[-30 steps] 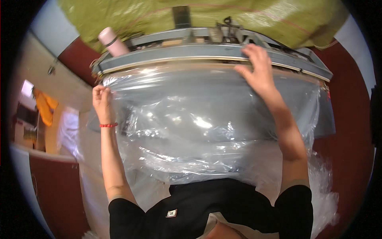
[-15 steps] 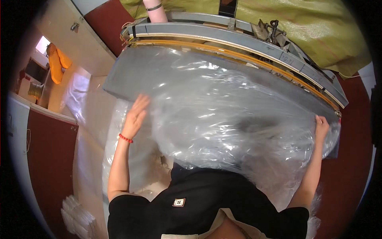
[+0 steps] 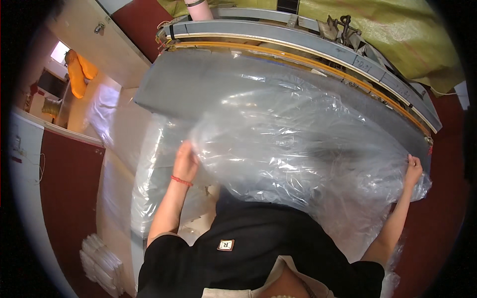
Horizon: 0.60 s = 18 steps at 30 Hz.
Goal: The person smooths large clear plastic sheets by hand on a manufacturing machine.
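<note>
A large clear plastic sheet (image 3: 278, 144) lies crinkled over the grey work surface (image 3: 184, 74) and hangs down toward my body. My right hand (image 3: 413, 171) is closed in a pinch on the sheet's right edge. At the sheet's left edge, my left hand (image 3: 186, 164), with a red bead bracelet at the wrist, has its fingers drawn together on the film; the fingertips are partly blurred.
Along the far side runs a long grey metal bar (image 3: 298, 39) with an orange strip (image 3: 278, 52). A pink cylinder (image 3: 199, 10) stands behind it. More clear plastic (image 3: 149, 174) hangs at the left, and folded plastic bundles (image 3: 102, 263) lie lower left. Yellow-green sheeting (image 3: 377, 35) covers the back.
My left hand has come back toward my body and closed at the film's edge. My right hand has shifted slightly nearer with its edge. The sheet's far edge has slid nearer, baring more grey surface.
</note>
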Available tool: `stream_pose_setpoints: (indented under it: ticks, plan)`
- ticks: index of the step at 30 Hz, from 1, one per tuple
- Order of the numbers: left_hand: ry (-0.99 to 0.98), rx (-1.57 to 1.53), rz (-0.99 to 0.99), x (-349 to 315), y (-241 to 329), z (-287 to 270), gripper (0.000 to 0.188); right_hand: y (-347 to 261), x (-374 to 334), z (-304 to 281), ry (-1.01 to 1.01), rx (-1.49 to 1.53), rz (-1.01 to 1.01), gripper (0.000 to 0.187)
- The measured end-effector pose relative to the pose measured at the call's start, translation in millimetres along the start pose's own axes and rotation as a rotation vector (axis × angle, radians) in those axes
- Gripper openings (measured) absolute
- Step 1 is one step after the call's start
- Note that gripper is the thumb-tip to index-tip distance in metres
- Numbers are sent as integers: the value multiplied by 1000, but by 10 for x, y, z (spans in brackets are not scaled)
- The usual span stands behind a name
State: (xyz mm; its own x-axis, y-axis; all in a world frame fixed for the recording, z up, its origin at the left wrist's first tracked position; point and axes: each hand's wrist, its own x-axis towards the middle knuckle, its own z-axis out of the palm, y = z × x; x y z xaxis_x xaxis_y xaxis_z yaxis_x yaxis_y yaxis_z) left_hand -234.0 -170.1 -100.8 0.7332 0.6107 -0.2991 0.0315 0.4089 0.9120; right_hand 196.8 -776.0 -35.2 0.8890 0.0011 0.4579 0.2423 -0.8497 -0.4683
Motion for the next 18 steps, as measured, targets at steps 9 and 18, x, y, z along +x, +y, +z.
stream_pose_setpoints:
  ticks: [9, 18]
  plan:
    - [632, 1626, 669, 1004, 2125, 43, 17, -27, -16, -63, -53, 15, 6, 27]
    - [-289, 1457, 1108, 1145, 1412, 1245, 38, 343, -147, -258, -1, 30, 61, 24]
